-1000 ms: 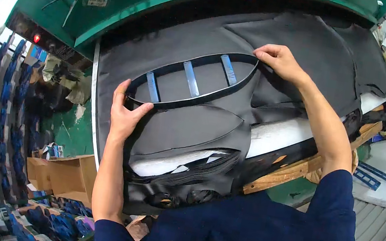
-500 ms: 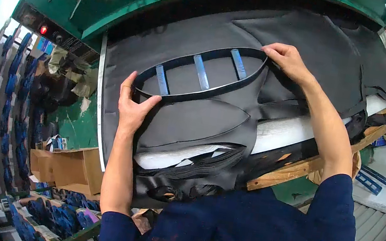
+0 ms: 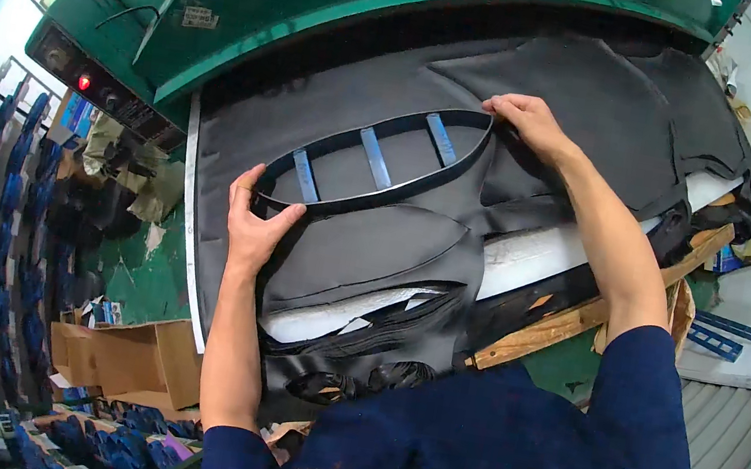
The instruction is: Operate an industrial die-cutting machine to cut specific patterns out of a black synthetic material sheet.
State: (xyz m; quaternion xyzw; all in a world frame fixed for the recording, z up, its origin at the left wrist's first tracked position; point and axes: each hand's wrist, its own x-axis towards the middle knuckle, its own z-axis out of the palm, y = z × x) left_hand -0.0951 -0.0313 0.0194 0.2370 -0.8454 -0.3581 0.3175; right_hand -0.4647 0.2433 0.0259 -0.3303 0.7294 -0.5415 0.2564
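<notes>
A long cutting die [image 3: 375, 158], pointed at its right end, lies on black sheet material [image 3: 375, 235]. Its dark metal strip forms the outline, with three blue crossbars inside. My left hand [image 3: 254, 227] grips the left end, thumb at the near edge and fingers at the far side. At the right tip, my right hand [image 3: 532, 124] pinches the die between thumb and fingers. Just nearer to me, a similar pointed outline shows in the sheet. The die's underside is hidden.
A green machine beam [image 3: 332, 12] arches across the far side, with a lit red button [image 3: 84, 81] at left. White board [image 3: 538, 260] shows through gaps in the sheet. A wooden strip [image 3: 546, 335] runs along the near edge; a cardboard box [image 3: 130, 358] stands lower left, beside racks of dies [image 3: 11, 206].
The whole view has shifted a little. Both hands keep their hold on the die, which stays in nearly the same place on the sheet, perhaps slightly nearer to me.
</notes>
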